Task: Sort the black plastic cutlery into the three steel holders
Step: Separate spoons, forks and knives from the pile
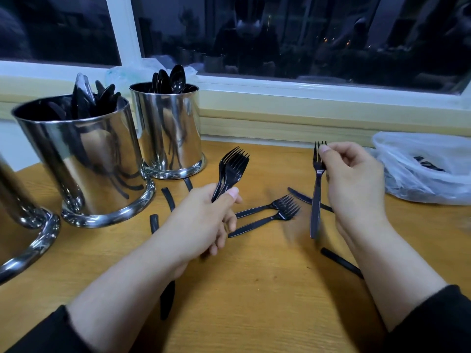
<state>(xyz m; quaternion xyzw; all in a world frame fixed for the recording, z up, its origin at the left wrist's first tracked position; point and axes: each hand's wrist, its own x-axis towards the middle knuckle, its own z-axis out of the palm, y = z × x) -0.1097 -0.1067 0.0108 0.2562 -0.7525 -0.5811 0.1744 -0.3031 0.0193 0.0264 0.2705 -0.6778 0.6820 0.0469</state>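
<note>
Steel holders stand far left on the bench: knife holder, then spoon holder. Left hand grips a bunch of forks, tines up. Two loose forks lie between the hands. Right hand pinches a single fork upright. Plastic bag sits far right.

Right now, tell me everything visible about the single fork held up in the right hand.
The fork is black, glossy plastic by its look, with a long slim handle and short tines. It stands nearly upright above the wooden table, tines up, handle end hanging free and slightly blurred. The right hand pinches it just below the tines, thumb tip over the neck. Nothing else touches it; a knife lies on the table behind it.
</note>
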